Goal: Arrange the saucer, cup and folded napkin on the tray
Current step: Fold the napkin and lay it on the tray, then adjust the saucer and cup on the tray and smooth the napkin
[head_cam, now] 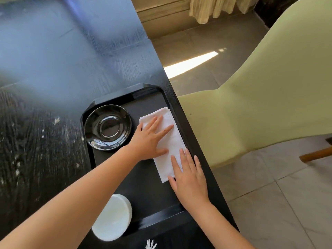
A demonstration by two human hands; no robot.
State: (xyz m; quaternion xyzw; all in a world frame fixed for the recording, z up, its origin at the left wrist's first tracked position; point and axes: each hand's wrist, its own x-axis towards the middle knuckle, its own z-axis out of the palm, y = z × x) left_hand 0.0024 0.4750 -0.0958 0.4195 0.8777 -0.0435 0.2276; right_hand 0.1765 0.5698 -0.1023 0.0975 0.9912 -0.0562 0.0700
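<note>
A black tray point(143, 186) lies on the dark table near its right edge. A glossy black saucer point(107, 127) sits in the tray's far left corner with nothing on it. The white folded napkin point(172, 142) lies along the tray's right side. My left hand point(150, 139) rests flat on the napkin's far part, fingers spread. Flat on the napkin's near end is my right hand point(188, 178), its fingers together. A white round cup point(113, 217), seen from above, stands at the tray's near left edge, partly behind my left forearm.
The dark wooden table point(45, 141) stretches left and away, its far part blurred. A pale green chair point(260, 105) stands close beside the table's right edge on a tiled floor point(287, 203). A curtain point(215, 8) hangs at the top.
</note>
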